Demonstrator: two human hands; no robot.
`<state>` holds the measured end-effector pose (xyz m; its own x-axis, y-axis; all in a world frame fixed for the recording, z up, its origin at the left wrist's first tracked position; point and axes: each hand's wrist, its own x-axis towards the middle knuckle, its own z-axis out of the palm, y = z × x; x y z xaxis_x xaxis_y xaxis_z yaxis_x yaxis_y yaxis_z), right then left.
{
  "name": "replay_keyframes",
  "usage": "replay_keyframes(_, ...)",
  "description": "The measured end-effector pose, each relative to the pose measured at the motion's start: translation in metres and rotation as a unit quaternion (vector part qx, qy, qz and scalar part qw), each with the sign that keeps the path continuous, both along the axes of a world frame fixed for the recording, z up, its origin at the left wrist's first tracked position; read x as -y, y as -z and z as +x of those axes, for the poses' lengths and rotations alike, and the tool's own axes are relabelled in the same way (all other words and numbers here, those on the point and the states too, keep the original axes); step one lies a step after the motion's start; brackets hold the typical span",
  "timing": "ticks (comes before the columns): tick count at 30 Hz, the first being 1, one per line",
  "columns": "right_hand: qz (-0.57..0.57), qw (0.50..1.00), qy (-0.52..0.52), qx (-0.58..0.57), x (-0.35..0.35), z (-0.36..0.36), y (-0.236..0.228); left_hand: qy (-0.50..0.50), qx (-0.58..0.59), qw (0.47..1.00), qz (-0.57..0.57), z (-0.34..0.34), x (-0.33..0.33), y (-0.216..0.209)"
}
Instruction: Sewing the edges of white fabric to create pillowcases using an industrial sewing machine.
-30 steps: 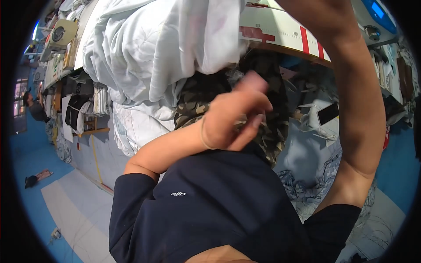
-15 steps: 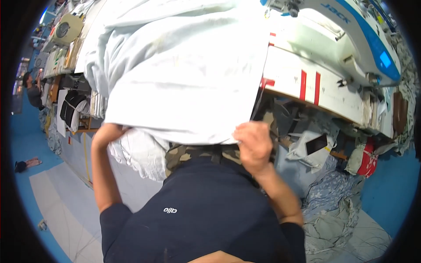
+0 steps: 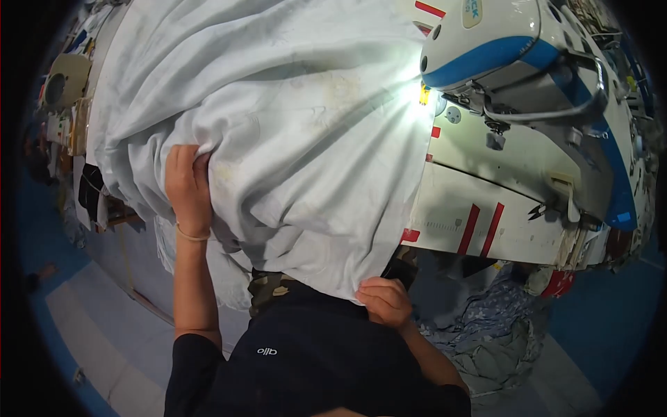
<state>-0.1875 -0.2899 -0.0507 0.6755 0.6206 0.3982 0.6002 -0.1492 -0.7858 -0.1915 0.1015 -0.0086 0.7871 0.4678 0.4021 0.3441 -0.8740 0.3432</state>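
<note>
A large white cloth (image 3: 306,139) with faint yellowish stains lies in folds over the table and hangs down toward my lap. My left hand (image 3: 187,186), with a thin band at the wrist, is closed on a bunched fold at the cloth's left side. Near my waist, my right hand (image 3: 385,300) pinches the cloth's near right corner. The cloth's right edge runs from that corner up to the needle area of a white and blue sewing machine (image 3: 486,69), where a bright lamp lights it. The needle itself is lost in the glare.
Right of the cloth is the white machine bed (image 3: 472,215) with red stripes; small dark snips (image 3: 536,211) lie on it. Grey patterned fabric (image 3: 500,340) is heaped below. A beige device (image 3: 66,82) and stacked items stand at the far left.
My left hand has gone from the cloth's near edge to a fold farther up. My right hand has come down closer to my waist. The machine head looms larger, its lamp glow now visible.
</note>
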Motion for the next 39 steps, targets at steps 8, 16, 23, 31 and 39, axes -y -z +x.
replay_keyframes(8,-0.048,0.998,-0.034,0.03,-0.013,0.049,-0.028,0.055,-0.024,0.998,0.013,0.08,-0.038,-0.013)
replay_keyframes(16,-0.065,0.993,-0.06,0.081,-0.033,0.1,-0.044,0.083,-0.038,0.993,0.073,0.137,-0.105,0.007)
replay_keyframes(23,-0.103,0.986,-0.057,0.116,-0.05,0.147,-0.049,0.08,-0.05,0.989,0.112,0.179,-0.138,0.022)
replay_keyframes(31,-0.114,0.983,-0.041,0.139,-0.07,0.183,-0.05,0.061,-0.039,0.989,0.125,0.211,-0.168,0.035)
replay_keyframes(39,-0.109,0.973,0.199,0.049,-0.089,0.174,-0.042,0.095,-0.003,0.995,0.0,0.199,-0.165,0.025)
